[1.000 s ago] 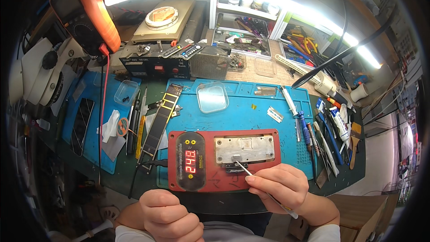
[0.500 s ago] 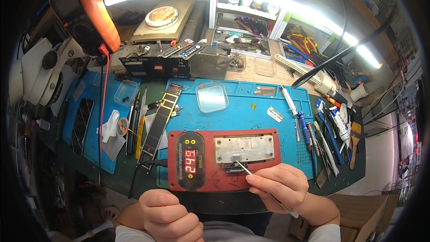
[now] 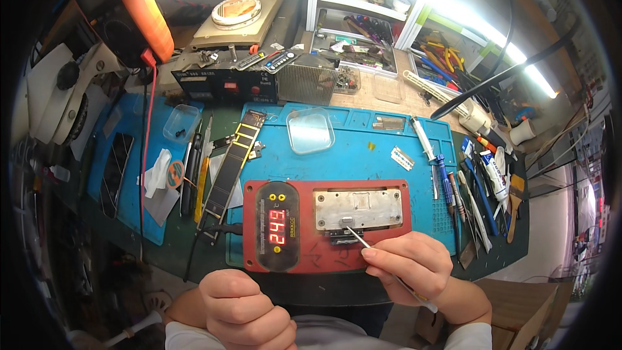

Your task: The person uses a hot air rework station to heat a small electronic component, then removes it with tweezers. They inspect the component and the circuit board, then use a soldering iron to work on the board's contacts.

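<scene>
At seven o'clock the left hand [image 3: 246, 311] is curled into a fist, its contents hidden. At half past four the right hand [image 3: 414, 264] pinches a slim, silvery tool [image 3: 359, 237], slanting so its pointed tip faces half past ten, at the near edge of a metal plate [image 3: 343, 209] on a red heating station [image 3: 307, 227]. Beneath lie a blue mat [image 3: 363, 165] and dark counter [image 3: 311, 293]; toward one o'clock, cluttered white shelves [image 3: 356, 6] stand under bright light.

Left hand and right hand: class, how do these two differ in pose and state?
The left hand is curled into a fist with no tool showing, while the right hand pinches a thin tool. The left hand sits lower in the picture than the right hand. Both are bare.
</scene>
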`<state>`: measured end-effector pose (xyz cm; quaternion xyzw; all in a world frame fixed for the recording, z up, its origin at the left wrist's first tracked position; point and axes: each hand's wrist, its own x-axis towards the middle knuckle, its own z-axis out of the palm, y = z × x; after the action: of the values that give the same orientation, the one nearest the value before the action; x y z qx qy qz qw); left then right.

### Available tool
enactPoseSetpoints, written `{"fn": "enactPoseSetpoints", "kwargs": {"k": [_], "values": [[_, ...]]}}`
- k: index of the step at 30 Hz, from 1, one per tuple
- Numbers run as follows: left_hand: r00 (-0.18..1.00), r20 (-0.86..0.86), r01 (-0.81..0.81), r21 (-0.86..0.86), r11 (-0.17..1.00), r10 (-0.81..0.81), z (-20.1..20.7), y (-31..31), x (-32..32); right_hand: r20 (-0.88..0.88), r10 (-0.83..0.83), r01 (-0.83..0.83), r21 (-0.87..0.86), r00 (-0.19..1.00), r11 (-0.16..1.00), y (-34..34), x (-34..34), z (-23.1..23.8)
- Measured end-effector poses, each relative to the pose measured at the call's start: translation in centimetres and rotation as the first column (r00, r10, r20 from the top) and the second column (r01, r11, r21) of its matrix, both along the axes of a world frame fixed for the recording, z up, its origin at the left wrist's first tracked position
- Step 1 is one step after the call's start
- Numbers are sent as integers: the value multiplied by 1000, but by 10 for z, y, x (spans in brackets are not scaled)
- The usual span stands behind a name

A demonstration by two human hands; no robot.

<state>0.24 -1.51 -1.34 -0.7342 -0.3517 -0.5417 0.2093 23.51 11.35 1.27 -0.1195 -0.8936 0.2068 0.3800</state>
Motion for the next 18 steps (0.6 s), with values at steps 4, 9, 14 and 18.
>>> {"fn": "enactPoseSetpoints", "kwargs": {"k": [4,9,14,18], "values": [[1000,-26,6,-9,1000,-7,2,1,-2,-1,-1,1,0,1000,1000,0,0,-1],[999,-46,19,-1,1000,-19,1,0,-4,2,-6,6,-1,1000,1000,0,1,-1],[999,-32,19,-5,1000,-19,2,0,-3,2,1,-1,-6,1000,1000,0,1,-2],[1000,-26,14,-13,1000,-14,1,-1,-3,9,1,-1,-10,1000,1000,0,1,-1]]}}
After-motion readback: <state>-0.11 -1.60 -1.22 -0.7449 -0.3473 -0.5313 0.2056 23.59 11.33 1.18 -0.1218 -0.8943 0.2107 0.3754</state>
